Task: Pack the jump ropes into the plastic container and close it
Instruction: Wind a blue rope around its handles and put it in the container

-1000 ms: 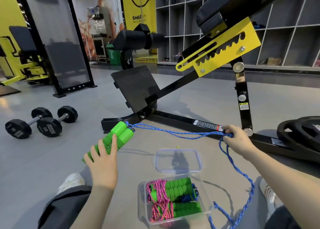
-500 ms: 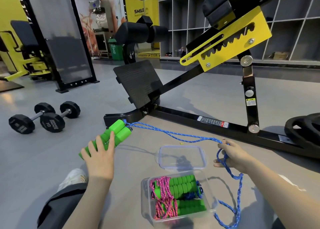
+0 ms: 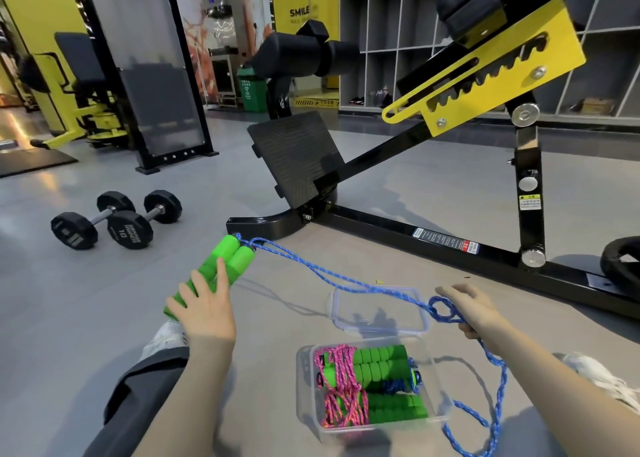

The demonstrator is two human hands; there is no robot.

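Observation:
My left hand grips the two green foam handles of a jump rope, held together and pointing away from me. Its blue rope runs doubled from the handles across to my right hand, which holds a loop of it; the rest trails down to the floor at lower right. Between my legs on the floor stands the clear plastic container, open, holding green handles with pink and blue rope. The clear lid lies flat on the floor just beyond the container.
A black and yellow adjustable bench frame crosses the floor beyond the lid. Two black dumbbells lie at left. A black weight plate sits at the right edge. My shoes and legs flank the container.
My right hand has come back from the bench frame toward me, gathering a loop of blue rope. My left hand has kept its hold on the handles.

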